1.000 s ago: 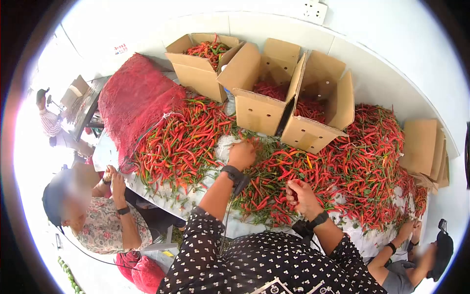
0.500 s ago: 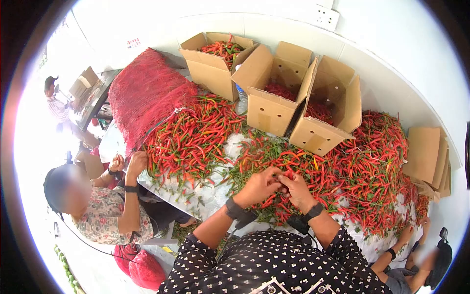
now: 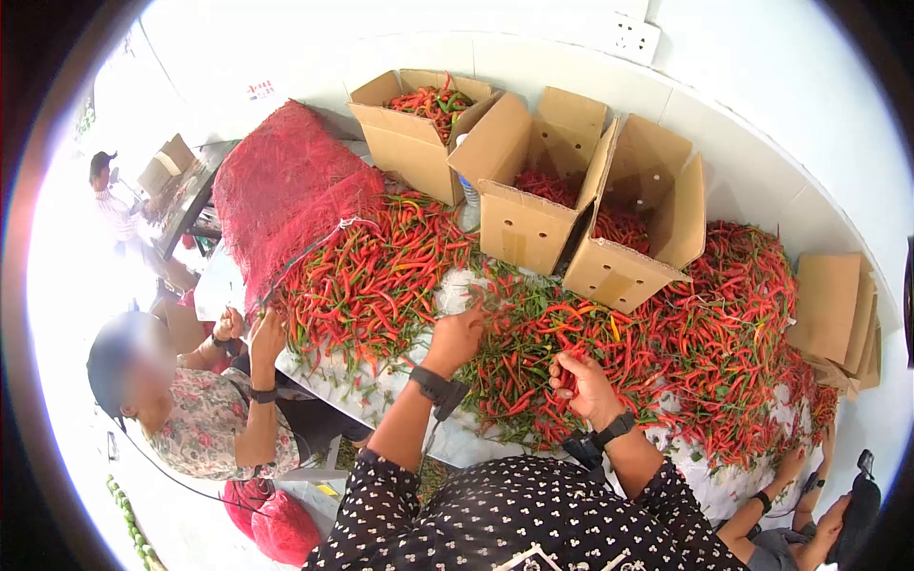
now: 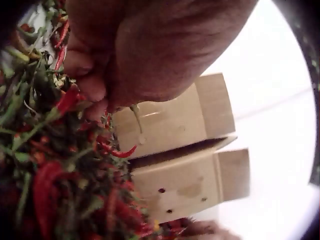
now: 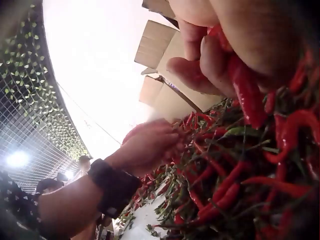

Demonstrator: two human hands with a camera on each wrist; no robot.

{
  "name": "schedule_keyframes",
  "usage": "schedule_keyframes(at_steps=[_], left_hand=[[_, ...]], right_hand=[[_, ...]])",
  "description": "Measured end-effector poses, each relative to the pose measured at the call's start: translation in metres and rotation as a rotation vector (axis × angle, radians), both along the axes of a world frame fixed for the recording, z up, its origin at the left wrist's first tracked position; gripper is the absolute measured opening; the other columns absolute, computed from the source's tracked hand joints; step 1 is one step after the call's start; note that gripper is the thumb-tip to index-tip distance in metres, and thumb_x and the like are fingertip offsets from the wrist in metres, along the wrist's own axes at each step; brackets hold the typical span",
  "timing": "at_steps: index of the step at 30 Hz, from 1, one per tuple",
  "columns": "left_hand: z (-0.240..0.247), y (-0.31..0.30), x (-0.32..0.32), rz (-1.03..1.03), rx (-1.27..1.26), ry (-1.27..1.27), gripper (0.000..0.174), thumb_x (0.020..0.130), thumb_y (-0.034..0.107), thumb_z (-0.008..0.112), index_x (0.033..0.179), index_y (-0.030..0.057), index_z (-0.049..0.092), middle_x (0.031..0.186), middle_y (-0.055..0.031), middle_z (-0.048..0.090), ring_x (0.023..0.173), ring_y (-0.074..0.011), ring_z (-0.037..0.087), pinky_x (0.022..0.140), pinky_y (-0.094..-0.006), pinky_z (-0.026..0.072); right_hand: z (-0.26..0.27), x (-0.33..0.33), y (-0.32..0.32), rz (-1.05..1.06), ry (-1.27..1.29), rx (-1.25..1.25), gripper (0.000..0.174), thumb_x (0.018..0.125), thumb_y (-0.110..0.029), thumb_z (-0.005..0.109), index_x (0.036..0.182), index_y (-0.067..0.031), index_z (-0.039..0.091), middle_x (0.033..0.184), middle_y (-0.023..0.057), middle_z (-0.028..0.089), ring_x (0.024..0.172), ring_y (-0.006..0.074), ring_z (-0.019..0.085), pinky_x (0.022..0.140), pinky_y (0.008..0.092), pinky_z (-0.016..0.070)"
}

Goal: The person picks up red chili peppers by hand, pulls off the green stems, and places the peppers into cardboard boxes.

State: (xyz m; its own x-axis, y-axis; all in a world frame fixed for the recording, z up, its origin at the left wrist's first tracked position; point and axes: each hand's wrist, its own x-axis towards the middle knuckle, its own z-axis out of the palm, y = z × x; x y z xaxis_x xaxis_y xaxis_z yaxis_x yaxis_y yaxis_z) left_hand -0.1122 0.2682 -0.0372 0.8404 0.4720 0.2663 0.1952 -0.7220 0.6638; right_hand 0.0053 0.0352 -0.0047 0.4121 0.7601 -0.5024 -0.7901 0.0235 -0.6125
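My left hand reaches over the heap of red chili peppers and green stems, left of the middle. In the left wrist view its curled fingertips pinch at a red chili pepper among the stems. My right hand is held over the near side of the heap, palm turned up and fingers curled. Red chili peppers stick out of its grip in the right wrist view; the palm hides the rest of them.
Cardboard boxes with chilies stand along the wall behind the heap. A red mesh sack lies at the left, and folded cardboard leans at the right. One person sits at the left, another at the lower right.
Half a second ago both hands met over the near side of the heap. Since then my left hand has moved away to the left and forward; the right stays near its place, still holding chilies.
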Motion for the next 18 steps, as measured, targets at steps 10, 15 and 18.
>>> schedule_keyframes(at_steps=[10, 15, 18], left_hand=[[0.063, -0.059, -0.016, -0.170, -0.943, 0.190, 0.020, 0.092, 0.016, 0.045, 0.097, 0.0016, 0.058, 0.068, -0.0001, 0.060, 0.055, -0.0036, 0.050, 0.048, -0.0182, 0.0378], [0.064, -0.074, -0.017, -0.301, -0.926, 0.255, 0.020, 0.092, 0.019, 0.045, 0.086, 0.0043, 0.058, 0.063, 0.0026, 0.057, 0.052, -0.0016, 0.045, 0.047, -0.0185, 0.0354], [0.063, -0.080, -0.016, -0.331, -0.863, 0.232, 0.020, 0.092, 0.017, 0.044, 0.086, 0.0034, 0.057, 0.061, 0.0024, 0.055, 0.052, -0.0031, 0.045, 0.047, -0.0202, 0.0353]], right_hand=[[0.040, -0.020, 0.031, 0.138, -0.518, -0.085, 0.009, 0.083, -0.009, 0.060, 0.091, -0.0032, 0.059, 0.066, -0.0066, 0.051, 0.053, 0.0014, 0.041, 0.044, 0.0178, 0.0297], [0.033, -0.024, 0.028, 0.115, -0.727, -0.107, 0.009, 0.083, -0.007, 0.060, 0.088, -0.0001, 0.058, 0.064, -0.0057, 0.048, 0.052, 0.0011, 0.039, 0.045, 0.0192, 0.0310], [0.033, -0.026, 0.023, 0.085, -0.886, -0.079, 0.006, 0.084, -0.007, 0.059, 0.083, -0.0015, 0.060, 0.066, -0.0042, 0.053, 0.055, 0.0013, 0.041, 0.047, 0.0182, 0.0323]])
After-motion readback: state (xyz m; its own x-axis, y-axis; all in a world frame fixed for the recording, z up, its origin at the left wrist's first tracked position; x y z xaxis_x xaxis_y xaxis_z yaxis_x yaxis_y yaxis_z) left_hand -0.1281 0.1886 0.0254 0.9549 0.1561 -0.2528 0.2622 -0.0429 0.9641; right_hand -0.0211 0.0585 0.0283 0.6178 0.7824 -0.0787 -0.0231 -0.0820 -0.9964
